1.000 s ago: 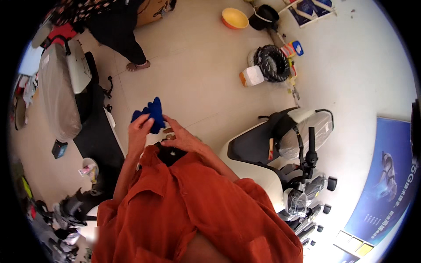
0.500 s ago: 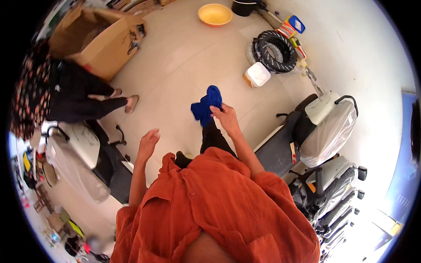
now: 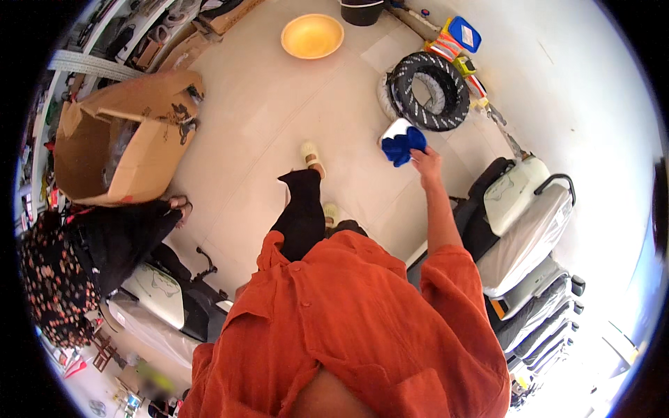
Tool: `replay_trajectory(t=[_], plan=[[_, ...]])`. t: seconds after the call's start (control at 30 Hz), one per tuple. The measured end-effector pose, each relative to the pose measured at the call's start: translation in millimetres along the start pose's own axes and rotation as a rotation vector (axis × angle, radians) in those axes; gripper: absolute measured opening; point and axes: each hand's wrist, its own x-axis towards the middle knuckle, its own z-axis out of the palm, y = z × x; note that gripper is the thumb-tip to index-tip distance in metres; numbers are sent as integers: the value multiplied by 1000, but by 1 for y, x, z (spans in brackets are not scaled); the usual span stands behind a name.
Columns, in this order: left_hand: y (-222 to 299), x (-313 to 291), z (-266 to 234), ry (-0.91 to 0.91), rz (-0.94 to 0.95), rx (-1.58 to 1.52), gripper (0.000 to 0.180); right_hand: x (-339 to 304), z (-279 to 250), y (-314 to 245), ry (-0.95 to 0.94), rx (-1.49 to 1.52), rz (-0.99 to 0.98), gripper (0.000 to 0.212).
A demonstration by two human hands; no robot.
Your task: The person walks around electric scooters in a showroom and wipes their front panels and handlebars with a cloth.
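A crumpled dark blue cloth (image 3: 402, 148) hangs from my right hand (image 3: 427, 166), pinched between thumb and fingers out ahead and to the right. Behind it, a container with a white lid (image 3: 396, 128) is partly covered from view. Just beyond that lie black tyres (image 3: 433, 90) in a stack by the wall. My left hand is out of the picture. One of my feet, in a pale yellow clog (image 3: 311, 150), is set forward on the tiled floor.
An open cardboard box (image 3: 150, 155) stands left; beside it is a person in black trousers (image 3: 118, 233). Ahead are a yellow basin (image 3: 312, 36) and a black bucket (image 3: 362, 12). Scooters flank me, one left (image 3: 157, 292), one right (image 3: 519, 195) with others behind it along the wall.
I have stepped forward. My right hand has carried the blue cloth to the right, up to the white-lidded container. My left hand has left the view. The box and the person now appear further back.
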Motion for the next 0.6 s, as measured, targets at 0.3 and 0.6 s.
replay_trajectory(t=[0.3,0.6], plan=[[324,77,35,-59,98,-403,37,134,-38,-96,498,-657,-186,26],[576,36,102,-22,313,-61,40,269,-36,-26,193,-1171,-22,58]])
